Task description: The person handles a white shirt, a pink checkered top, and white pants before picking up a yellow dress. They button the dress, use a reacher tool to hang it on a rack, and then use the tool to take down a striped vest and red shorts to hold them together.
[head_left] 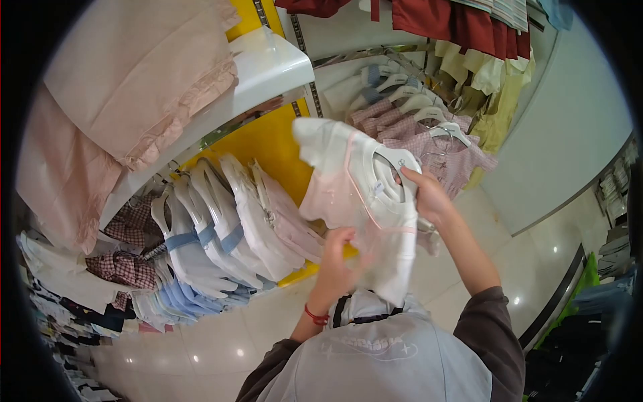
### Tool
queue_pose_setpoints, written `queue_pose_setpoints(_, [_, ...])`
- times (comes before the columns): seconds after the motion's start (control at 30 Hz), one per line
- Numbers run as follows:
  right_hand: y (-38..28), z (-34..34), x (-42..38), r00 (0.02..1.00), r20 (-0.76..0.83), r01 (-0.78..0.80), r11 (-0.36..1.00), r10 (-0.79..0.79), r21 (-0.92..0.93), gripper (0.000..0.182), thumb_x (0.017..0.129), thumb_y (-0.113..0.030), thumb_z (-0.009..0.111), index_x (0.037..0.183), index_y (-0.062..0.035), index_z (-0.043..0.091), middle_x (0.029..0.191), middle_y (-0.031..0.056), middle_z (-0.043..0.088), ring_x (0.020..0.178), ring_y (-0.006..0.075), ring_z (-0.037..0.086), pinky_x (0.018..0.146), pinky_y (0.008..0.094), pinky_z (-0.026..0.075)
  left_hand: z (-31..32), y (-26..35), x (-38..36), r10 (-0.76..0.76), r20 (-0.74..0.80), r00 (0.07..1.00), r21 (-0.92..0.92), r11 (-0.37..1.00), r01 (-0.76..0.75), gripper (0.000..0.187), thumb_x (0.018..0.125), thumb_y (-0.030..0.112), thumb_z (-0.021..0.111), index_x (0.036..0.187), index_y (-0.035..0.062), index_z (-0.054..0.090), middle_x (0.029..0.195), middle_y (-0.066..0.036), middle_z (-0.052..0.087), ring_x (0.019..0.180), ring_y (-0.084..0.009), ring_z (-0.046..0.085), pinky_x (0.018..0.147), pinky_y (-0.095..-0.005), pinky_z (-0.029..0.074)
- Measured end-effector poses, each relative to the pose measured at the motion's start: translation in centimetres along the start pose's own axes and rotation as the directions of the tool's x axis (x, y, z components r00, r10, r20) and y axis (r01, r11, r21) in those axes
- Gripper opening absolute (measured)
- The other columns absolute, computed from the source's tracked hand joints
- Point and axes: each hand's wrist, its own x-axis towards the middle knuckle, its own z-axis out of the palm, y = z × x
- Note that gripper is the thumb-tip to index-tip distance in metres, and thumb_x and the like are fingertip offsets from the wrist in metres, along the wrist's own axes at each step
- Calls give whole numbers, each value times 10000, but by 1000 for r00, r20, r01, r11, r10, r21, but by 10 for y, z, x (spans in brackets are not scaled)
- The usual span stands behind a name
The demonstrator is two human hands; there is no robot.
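My right hand point(431, 195) is closed around the neck of a white clothes hanger point(402, 161), thumb on top. From it hangs a white and pale pink child's top point(335, 191) with pink trim and a small tag inside the neckline. More white hanger edges show inside the neckline, so several tops seem stacked together. My left hand point(338, 261), with a red bracelet point(316, 316) at the wrist, is beside the lower part of the top. Its fingers are smeared by motion and overlap the cloth.
White and blue tops point(194, 248) hang on a rail at left, under a white shelf point(274, 63). Pink checked dresses point(439, 157) hang on the back rail. A pale pink garment point(147, 74) drapes at upper left. At right stands a white panel point(569, 127), with dark clothes point(562, 362) below.
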Motion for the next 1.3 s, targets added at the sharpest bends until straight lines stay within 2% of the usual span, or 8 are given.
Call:
queue_pose_setpoints(0.23, [-2, 63, -6, 969, 113, 212, 974, -221, 82, 608, 805, -25, 534, 1289, -151, 188, 1078, 102, 390, 952, 165, 434, 855, 315, 377, 2, 11, -15, -220, -33, 975, 273, 936, 220, 607, 719, 167, 667, 1213, 4, 354, 1147, -176, 467, 1035, -330, 483, 864, -350, 396])
queue_pose_setpoints(0.37, [-3, 69, 3, 889, 128, 458, 853, -440, -250, 591, 828, -20, 498, 1305, -148, 172, 1075, 91, 384, 965, 162, 420, 866, 300, 362, -42, -5, -18, -189, -115, 975, 550, 805, 221, 163, 772, 127, 615, 870, 9, 563, 663, -170, 553, 562, -300, 542, 518, -351, 417])
queue_pose_setpoints(0.6, [-2, 56, 35, 793, 38, 591, 754, -608, -287, 543, 855, -79, 493, 1296, -117, 179, 1196, 126, 333, 1057, 191, 400, 903, 296, 344, -99, 1, -36, -200, -344, 918, 392, 857, 333, 229, 744, 124, 651, 627, -12, 509, 510, -132, 436, 426, -214, 375, 425, -280, 307])
queue_pose_setpoints(0.7, [0, 54, 33, 806, 89, 555, 696, -585, -455, 539, 853, -88, 502, 1293, -111, 191, 1191, 113, 346, 1035, 174, 407, 889, 292, 358, -103, 2, -39, -281, -120, 952, 381, 872, 306, 212, 756, 129, 637, 655, -12, 515, 515, -124, 447, 439, -187, 383, 438, -281, 317])
queue_pose_setpoints(0.83, [-13, 62, 15, 874, 160, 483, 855, -459, -186, 546, 835, -104, 535, 1279, -109, 217, 1167, 95, 372, 968, 146, 432, 838, 272, 387, -78, -31, -48, -360, 176, 916, -146, 911, 385, 199, 849, 202, 545, 842, 3, 532, 695, -97, 553, 617, -150, 502, 595, -259, 407])
queue_pose_setpoints(0.9, [-26, 67, 4, 888, 148, 454, 880, -435, -139, 542, 827, -105, 548, 1269, -114, 233, 1128, 80, 403, 910, 126, 448, 802, 258, 401, -51, -71, -55, -381, 220, 898, -595, 677, 433, 262, 890, 251, 490, 994, 12, 512, 885, -100, 594, 789, -152, 557, 735, -263, 441])
queue_pose_setpoints(1.1, [-72, 85, -41, 937, 203, 282, 959, -284, 43, 207, 877, -221, 484, 937, -25, 456, 707, 4, 456, 582, 48, 396, 550, 172, 386, 25, -146, -33, -606, 46, 794, -753, 502, 426, 466, 920, 327, 406, 1282, 49, 316, 1212, -132, 454, 1124, -209, 438, 943, -341, 366])
queue_pose_setpoints(1.3, [-88, 72, -49, 946, 295, 94, 983, -137, 155, 160, 873, -208, 498, 927, -65, 453, 687, -7, 438, 556, 33, 406, 477, 169, 388, 74, -180, -14, -588, 489, 644, -846, -141, 514, 422, 910, 285, 444, 1265, 68, 374, 1184, -102, 489, 1094, -176, 467, 920, -324, 395])
